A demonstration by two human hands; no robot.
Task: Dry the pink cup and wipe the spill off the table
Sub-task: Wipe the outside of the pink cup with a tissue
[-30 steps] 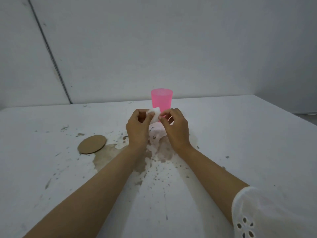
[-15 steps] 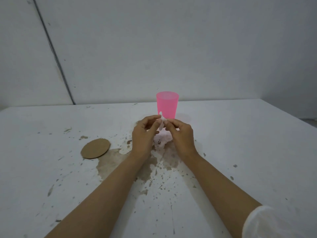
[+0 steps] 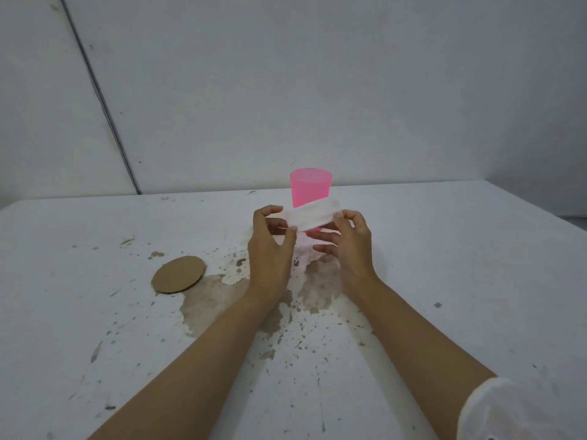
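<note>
A pink plastic cup (image 3: 310, 186) stands upright on the white table (image 3: 460, 265), just beyond my hands. Between my hands stretches a white tissue (image 3: 313, 215), partly unfolded into a strip that covers the cup's lower part. My left hand (image 3: 270, 249) pinches its left end and my right hand (image 3: 351, 246) pinches its right end, both raised above the table. A brown spill (image 3: 216, 300) spreads on the table under and in front of my hands, with splatter toward me.
A round brown cardboard coaster (image 3: 178, 274) lies to the left, touching the edge of the spill. Grey walls stand close behind the table. The table's right edge runs off at the far right.
The tissue was a small folded wad pinched between both hands; my hands have moved apart and it is now pulled out into a wider strip.
</note>
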